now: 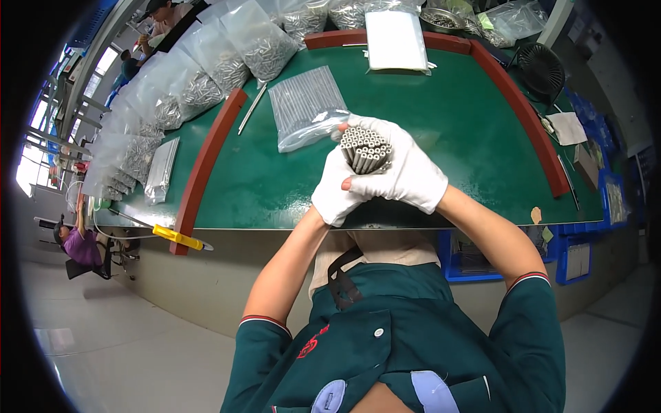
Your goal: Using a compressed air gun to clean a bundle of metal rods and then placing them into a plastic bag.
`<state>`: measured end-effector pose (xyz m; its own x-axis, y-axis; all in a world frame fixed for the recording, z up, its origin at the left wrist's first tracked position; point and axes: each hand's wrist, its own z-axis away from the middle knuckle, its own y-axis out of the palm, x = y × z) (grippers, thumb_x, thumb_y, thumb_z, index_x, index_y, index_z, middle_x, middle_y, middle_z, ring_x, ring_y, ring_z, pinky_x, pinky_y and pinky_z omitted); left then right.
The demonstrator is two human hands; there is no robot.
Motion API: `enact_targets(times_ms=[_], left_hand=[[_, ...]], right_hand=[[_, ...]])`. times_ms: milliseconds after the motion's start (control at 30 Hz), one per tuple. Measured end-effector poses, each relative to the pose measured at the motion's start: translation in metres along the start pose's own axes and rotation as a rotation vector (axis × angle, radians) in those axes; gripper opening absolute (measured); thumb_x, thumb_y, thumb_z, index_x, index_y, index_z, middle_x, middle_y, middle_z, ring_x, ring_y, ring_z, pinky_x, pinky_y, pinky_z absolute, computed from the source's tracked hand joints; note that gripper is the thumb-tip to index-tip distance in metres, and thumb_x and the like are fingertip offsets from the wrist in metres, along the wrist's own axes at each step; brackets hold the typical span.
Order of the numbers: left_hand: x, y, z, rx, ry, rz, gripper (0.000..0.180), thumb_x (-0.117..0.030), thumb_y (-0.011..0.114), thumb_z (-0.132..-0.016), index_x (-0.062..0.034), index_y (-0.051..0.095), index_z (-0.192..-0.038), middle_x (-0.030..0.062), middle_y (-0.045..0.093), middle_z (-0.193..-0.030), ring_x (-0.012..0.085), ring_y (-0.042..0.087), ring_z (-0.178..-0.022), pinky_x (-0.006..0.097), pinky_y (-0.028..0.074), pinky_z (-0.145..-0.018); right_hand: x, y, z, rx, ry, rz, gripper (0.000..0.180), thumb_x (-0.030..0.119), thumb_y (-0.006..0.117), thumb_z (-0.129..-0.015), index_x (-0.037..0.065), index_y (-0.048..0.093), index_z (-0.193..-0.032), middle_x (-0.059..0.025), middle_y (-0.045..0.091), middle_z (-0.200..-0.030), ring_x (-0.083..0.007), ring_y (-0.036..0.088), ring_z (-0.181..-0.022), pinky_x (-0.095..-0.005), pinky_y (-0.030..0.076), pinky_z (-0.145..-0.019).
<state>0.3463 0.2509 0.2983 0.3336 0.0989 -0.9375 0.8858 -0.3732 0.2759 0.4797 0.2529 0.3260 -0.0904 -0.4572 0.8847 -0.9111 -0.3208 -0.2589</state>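
Note:
Both my hands wear white gloves with some bare fingertips showing. Together they wrap round a bundle of thin metal tubes (366,147), whose open ends point up toward me. My left hand (336,186) closes on the bundle from the left, and my right hand (403,165) closes on it from the right and the far side. Just beyond the left hand lies a clear plastic bag of long metal tubes (308,103), flat on the green table (275,186). The lower part of the held bundle is hidden by my gloves.
Red-brown bars (206,165) border the work area. Clear bags of short metal parts (265,55) line the far left. A white packet (396,41) lies at the back, and a black fan (540,72) stands at right. A yellow-handled tool (177,237) overhangs the front edge.

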Motion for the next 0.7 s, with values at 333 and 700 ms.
enact_targets(times_ms=[333, 700], left_hand=[[-0.017, 0.005, -0.009, 0.094, -0.016, -0.269, 0.060, -0.001, 0.072, -0.066, -0.0043, 0.041, -0.118, 0.0055, 0.054, -0.106, 0.0146, 0.054, -0.097, 0.028, 0.046, -0.086], [0.002, -0.012, -0.011, 0.192, -0.260, -0.109, 0.056, 0.000, 0.072, -0.065, -0.0074, 0.049, -0.115, 0.0031, 0.056, -0.106, 0.0142, 0.055, -0.096, 0.027, 0.047, -0.084]], right_hand=[[0.022, 0.005, -0.006, -0.257, -0.153, 0.116, 0.069, 0.018, 0.086, -0.057, -0.002, 0.050, -0.112, -0.0065, 0.059, -0.097, -0.0119, 0.057, -0.089, -0.0245, 0.047, -0.083], [0.005, -0.009, -0.007, -0.007, 0.124, -0.139, 0.040, 0.009, 0.074, -0.065, 0.001, 0.057, -0.101, -0.0049, 0.064, -0.091, -0.0103, 0.059, -0.084, -0.0251, 0.047, -0.081]])
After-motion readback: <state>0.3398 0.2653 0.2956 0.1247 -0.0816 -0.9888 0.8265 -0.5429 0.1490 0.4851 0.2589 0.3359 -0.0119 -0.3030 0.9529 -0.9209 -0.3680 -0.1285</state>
